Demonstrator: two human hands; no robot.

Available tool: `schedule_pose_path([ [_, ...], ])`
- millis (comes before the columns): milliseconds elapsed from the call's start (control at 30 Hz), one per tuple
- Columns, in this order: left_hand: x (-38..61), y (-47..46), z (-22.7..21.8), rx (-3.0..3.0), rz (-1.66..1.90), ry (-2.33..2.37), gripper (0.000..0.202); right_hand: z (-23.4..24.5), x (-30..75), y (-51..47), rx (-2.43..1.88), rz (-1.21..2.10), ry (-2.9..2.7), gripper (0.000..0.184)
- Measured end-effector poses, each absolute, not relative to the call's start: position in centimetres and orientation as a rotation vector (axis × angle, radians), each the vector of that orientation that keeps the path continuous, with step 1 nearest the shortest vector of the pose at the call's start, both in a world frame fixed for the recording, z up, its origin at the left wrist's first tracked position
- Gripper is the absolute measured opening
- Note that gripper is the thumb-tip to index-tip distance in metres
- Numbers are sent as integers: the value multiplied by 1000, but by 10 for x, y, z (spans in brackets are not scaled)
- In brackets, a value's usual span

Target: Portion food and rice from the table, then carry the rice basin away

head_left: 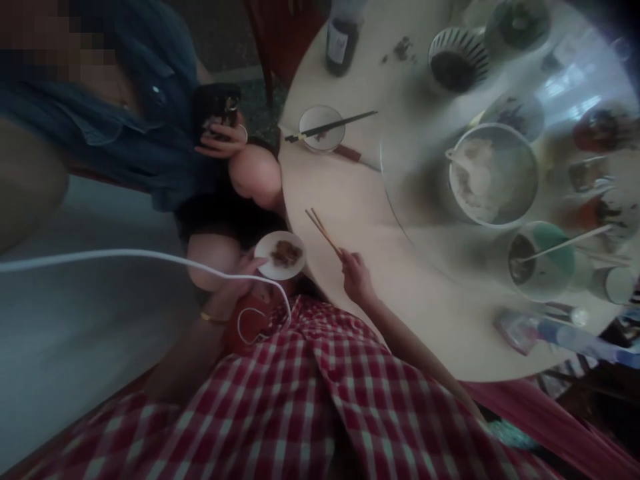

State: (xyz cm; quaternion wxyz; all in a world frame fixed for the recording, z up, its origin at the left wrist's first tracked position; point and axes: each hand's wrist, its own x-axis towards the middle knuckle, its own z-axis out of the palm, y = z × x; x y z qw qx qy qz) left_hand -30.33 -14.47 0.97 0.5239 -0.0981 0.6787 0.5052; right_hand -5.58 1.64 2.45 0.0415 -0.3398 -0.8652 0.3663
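My left hand [249,272], with a gold bracelet at the wrist, is closed around the rim of a small white bowl [280,255] holding brown food, just off the edge of the round table [350,200]. My right hand [356,275] is closed on a pair of wooden chopsticks [323,231], whose tips point over the bare tabletop towards the bowl. A white cable [125,254] runs across my red checked shirt.
A glass turntable [415,180] carries a metal pot of rice [493,175], a green cup with a spoon [543,260] and several dishes. A small bowl with black chopsticks [321,127] and a dark bottle [342,37] stand nearby. A seated person in blue holds a phone [215,110].
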Motion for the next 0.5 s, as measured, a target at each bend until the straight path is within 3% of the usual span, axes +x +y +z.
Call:
schedule_pose_path([
  [100, -283, -89, 16, -78, 1172, 1480, 49, 24, -45, 16, -997, 964, -2649, 57],
  [300, -236, -9, 7, 29, 1002, 1517, 33, -6, -22, 16, -1294, 729, -2630, 59],
  [500, -231, 6, -5, 304, 861, 1644, 27, 0, -7, 28, -1366, 835, -2399, 45],
])
